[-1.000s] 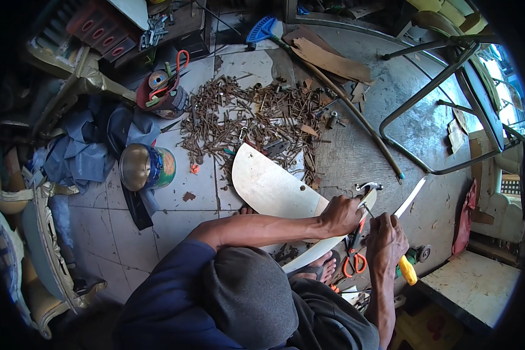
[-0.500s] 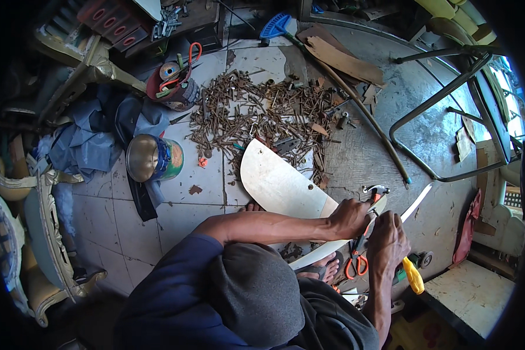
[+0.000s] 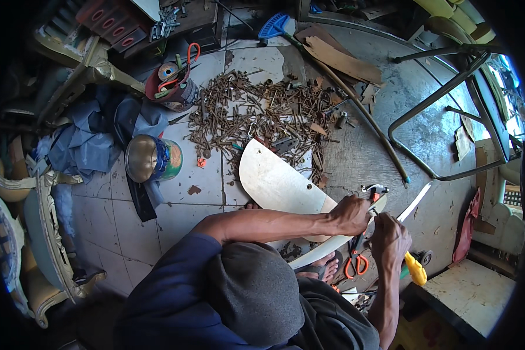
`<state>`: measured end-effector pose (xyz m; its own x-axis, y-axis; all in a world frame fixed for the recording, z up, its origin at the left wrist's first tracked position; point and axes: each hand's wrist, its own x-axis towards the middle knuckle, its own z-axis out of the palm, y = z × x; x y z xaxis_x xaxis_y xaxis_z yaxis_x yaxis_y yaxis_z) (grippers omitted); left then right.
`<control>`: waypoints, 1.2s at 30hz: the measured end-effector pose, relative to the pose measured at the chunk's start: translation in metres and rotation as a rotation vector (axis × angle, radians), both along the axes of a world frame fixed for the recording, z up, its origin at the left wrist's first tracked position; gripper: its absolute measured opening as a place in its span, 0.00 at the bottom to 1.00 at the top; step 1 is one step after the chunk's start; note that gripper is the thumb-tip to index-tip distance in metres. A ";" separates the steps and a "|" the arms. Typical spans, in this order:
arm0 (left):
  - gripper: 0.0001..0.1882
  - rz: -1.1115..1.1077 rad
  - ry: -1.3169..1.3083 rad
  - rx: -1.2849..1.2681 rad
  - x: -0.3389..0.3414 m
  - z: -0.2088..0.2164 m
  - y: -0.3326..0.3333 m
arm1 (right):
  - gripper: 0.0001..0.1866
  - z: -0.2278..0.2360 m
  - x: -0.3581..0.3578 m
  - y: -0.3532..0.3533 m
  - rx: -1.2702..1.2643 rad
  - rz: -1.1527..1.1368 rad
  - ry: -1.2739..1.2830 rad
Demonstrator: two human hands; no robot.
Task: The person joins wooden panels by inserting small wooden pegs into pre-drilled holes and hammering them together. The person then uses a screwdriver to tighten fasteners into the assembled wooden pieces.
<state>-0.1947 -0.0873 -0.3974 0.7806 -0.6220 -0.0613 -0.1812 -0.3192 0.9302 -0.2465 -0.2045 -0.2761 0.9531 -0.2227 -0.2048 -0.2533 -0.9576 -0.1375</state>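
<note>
Both arms reach toward the right of the middle. My left hand [image 3: 351, 216] is closed on a long, curved white strip [image 3: 321, 252], whose far end passes beyond my right hand. Close beside it, my right hand [image 3: 389, 238] is closed round a yellow-handled tool [image 3: 415, 269] that looks like a screwdriver. The handle sticks out below the hand, and a thin dark tip shows near the left fingers. What the tip touches is hidden. A hammer [image 3: 377, 189] lies just beyond my hands. A pale half-round panel [image 3: 280, 178] with small holes lies left of them.
Rusty nails and screws [image 3: 256, 111] are heaped ahead. Orange-handled scissors [image 3: 356, 266] lie near my foot. A tin can [image 3: 168, 158] and a bucket of tools [image 3: 178, 93] stand left. A long-handled blue brush [image 3: 274, 26] and a metal frame [image 3: 437, 105] are ahead and right.
My right hand has shifted slightly, and the yellow handle has swung a little up and to the right. My left hand stays nearly in place, holding the strip.
</note>
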 end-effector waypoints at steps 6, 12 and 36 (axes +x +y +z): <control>0.12 0.070 -0.024 -0.058 -0.003 -0.007 -0.002 | 0.02 -0.011 -0.003 0.015 -0.124 0.061 -0.187; 0.12 0.047 -0.053 -0.030 -0.004 -0.009 0.001 | 0.03 -0.026 -0.003 0.011 -0.029 0.117 -0.258; 0.13 0.232 0.194 -0.076 0.029 0.001 0.037 | 0.14 -0.127 -0.026 -0.056 0.109 -0.302 -0.073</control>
